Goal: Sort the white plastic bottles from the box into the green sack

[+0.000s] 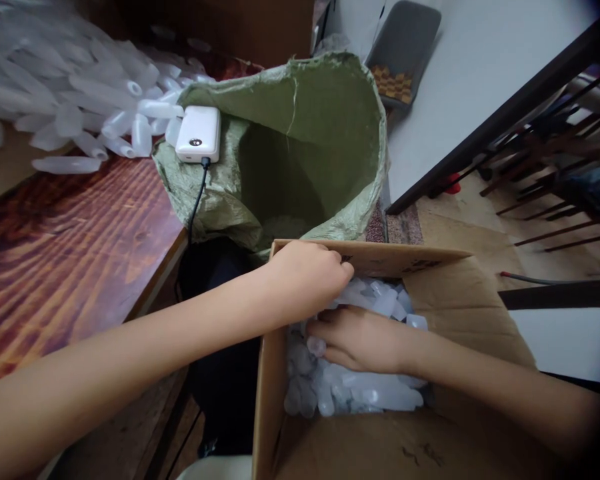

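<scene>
An open cardboard box (450, 287) holds a layer of small translucent white plastic bottles (380, 390). My left hand (313, 277) is at the box's far left corner with its fingers curled closed; anything inside them is hidden. Just below it, my right hand (363, 337) reaches into the box from the right, palm down over the bottles. Its fingers close around a translucent plastic bottle, whose rounded end (317, 346) shows between them. Beyond the box stands a green woven sack (337, 120) with its mouth wide open.
A white power bank (199, 133) with a black cable (196, 203) rests on the sack's folded edge. More bottles (100, 100) are heaped on the reddish wood-grain table (80, 233) at left. A grey plastic bin (405, 40) stands behind, and dark metal bars (500, 113) cross at right.
</scene>
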The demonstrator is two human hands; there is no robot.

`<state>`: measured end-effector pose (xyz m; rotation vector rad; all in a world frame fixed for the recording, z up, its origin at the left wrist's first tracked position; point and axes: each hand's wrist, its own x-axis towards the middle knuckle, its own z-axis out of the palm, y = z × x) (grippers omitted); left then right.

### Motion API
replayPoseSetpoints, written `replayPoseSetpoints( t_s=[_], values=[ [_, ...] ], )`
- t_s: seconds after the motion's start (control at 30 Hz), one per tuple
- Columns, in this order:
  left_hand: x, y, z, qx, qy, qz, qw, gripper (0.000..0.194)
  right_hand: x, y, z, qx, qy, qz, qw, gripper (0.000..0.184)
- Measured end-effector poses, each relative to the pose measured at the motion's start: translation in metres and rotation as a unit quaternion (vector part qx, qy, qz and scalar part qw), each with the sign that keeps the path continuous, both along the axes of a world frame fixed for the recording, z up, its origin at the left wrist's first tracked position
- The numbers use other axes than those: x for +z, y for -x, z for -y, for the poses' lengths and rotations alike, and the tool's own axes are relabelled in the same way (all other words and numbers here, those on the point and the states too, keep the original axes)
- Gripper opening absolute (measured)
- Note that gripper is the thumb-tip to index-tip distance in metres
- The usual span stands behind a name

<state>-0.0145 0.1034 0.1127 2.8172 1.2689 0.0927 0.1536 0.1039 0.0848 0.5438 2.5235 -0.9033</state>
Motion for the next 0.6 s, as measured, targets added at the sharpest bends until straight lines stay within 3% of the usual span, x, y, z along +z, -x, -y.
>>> replayPoseSetpoints(
  t_s=[0.1,0.2,0.3,0.4,0.5,0.6],
  values=[
    [0.004,0.0,0.0,0.015,0.007,0.015,1.0,0.006,0.004,-0.006,-0.016,-0.08,0.114,-0.035,0.99,0.02],
    [0.009,0.0,-0.002,0.038,0.033,0.041,0.998,0.015,0.002,-0.01,-0.024,-0.165,0.244,-0.03,0.955,0.03],
    [0.012,0.0,-0.004,0.046,0.058,0.068,0.995,0.02,-0.004,-0.01,-0.025,-0.233,0.366,-0.047,0.9,0.028],
    [0.012,0.002,-0.006,0.047,0.071,0.099,0.991,0.021,-0.006,-0.009,-0.023,-0.306,0.465,-0.084,0.826,0.032],
    [0.01,0.004,-0.007,0.049,0.072,0.133,0.987,0.024,-0.005,-0.007,-0.021,-0.365,0.531,-0.098,0.758,0.037],
    [0.009,0.004,-0.009,0.059,0.074,0.159,0.983,0.028,-0.003,-0.005,-0.02,-0.399,0.561,-0.107,0.717,0.037]
  ],
)
